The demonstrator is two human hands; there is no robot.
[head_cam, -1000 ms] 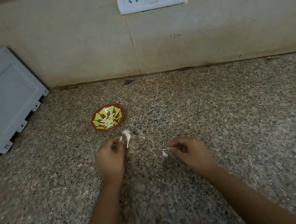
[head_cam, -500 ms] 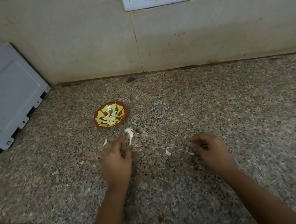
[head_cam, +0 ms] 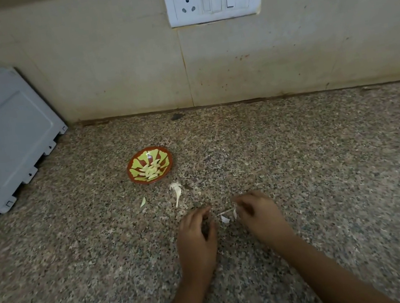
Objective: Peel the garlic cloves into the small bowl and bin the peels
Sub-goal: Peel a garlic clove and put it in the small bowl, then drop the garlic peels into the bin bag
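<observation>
While close together at peel scraps (head_cam: 226, 217), left hand (head_cam: 196, 235) and right hand (head_cam: 259, 216), grip unclear; peeled cloves (head_cam: 151, 171) in small bowl (head_cam: 136, 164).

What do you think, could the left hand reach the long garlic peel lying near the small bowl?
Probably yes. The long garlic peel lies loose on the counter just beyond the left hand, with nothing between them; the small bowl sits farther back. Whether that hand holds anything is unclear.

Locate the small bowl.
In the head view, the bowl sits on the counter left of centre, beyond the left hand, with a peel just nearer and a grey box farther left.
</observation>
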